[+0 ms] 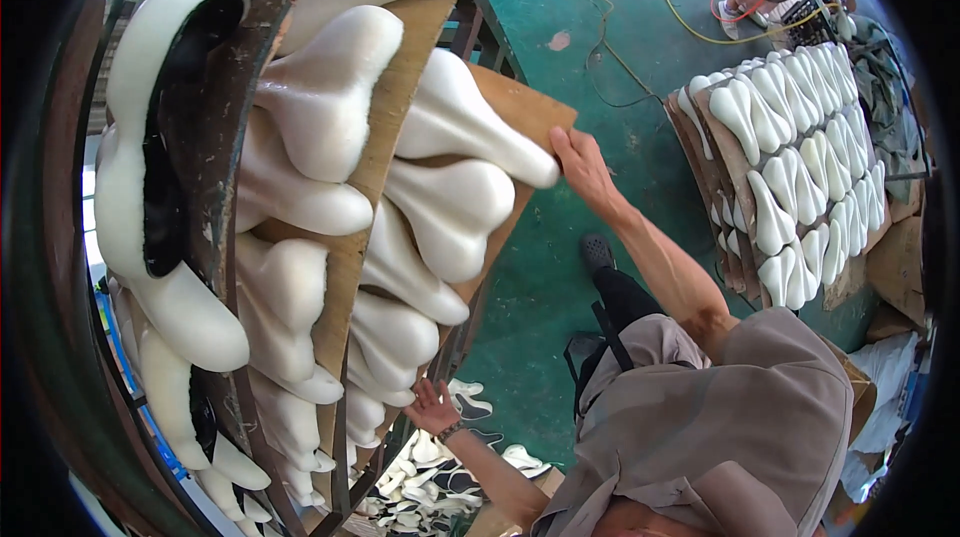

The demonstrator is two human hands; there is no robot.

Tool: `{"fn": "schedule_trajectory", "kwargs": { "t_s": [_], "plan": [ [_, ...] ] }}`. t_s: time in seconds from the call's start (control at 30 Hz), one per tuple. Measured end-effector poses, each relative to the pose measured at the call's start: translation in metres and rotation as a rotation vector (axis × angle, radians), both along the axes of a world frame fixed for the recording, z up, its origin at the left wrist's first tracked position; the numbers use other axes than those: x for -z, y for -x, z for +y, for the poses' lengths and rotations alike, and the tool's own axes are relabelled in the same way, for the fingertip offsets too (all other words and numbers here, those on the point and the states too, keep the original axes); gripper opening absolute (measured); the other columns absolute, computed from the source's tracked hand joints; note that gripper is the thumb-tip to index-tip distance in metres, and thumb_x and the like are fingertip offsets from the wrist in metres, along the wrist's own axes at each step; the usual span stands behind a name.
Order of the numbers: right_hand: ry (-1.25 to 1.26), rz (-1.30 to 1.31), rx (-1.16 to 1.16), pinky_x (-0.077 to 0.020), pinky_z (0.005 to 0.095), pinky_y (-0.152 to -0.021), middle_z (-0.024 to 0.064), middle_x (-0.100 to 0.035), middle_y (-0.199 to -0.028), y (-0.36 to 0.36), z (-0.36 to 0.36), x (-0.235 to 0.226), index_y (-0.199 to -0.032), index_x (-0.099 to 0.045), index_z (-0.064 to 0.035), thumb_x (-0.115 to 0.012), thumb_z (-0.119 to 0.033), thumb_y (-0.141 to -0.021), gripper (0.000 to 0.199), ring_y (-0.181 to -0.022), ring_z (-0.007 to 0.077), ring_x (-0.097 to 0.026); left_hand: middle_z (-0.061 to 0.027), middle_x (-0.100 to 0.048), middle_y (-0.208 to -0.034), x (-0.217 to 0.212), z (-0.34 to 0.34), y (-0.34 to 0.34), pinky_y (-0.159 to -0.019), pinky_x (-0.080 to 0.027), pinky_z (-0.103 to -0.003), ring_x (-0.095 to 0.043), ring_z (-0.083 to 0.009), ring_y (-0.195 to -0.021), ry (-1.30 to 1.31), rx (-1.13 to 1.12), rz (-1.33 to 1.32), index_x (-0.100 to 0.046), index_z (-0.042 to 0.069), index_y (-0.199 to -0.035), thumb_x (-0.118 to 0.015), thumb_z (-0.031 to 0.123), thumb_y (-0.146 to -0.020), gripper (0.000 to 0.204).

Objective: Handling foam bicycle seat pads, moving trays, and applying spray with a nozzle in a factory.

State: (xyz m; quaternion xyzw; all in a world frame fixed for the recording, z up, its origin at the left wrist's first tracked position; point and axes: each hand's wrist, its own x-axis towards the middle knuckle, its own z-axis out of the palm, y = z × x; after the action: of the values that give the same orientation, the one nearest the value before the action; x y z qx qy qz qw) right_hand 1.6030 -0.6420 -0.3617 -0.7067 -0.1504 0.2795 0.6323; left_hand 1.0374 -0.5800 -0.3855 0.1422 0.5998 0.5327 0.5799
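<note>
Bearing smooth white saddle-shaped pieces (pixel 462 217), the brown board (pixel 522 109) is clamped in the right hand (pixel 587 173), the left hand (pixel 435 411) splayed.

Brown board (pixel 522 105) partly out of a dark, apparently metal rack (pixel 225 172), several white saddle-shaped pieces (pixel 462 207) on it.

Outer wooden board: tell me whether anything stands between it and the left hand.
Only a white molded piece shows there: its tip lies right beside the left hand, near the lower end of the outer wooden board. Nothing else visible stands between; whether piece and hand touch is unclear.
</note>
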Motion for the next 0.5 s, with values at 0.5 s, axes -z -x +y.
{"fn": "schedule_trajectory", "kwargs": {
  "t_s": [0.5],
  "plan": [
    [0.299,-0.845,-0.285,-0.0532,0.0486,-0.062,0.0146,-0.072,-0.094,0.049,-0.151,0.101,-0.118,-0.062,-0.0106,-0.048,-0.034,-0.104,0.031,-0.076,0.0354,-0.07,-0.0158,-0.06,-0.14,0.019,0.118,-0.108,-0.116,-0.033,-0.061,-0.046,-0.036,-0.144,-0.159,0.3,0.113,-0.046,-0.006,-0.144,-0.046,0.09,-0.085,0.113]
  ]
}}
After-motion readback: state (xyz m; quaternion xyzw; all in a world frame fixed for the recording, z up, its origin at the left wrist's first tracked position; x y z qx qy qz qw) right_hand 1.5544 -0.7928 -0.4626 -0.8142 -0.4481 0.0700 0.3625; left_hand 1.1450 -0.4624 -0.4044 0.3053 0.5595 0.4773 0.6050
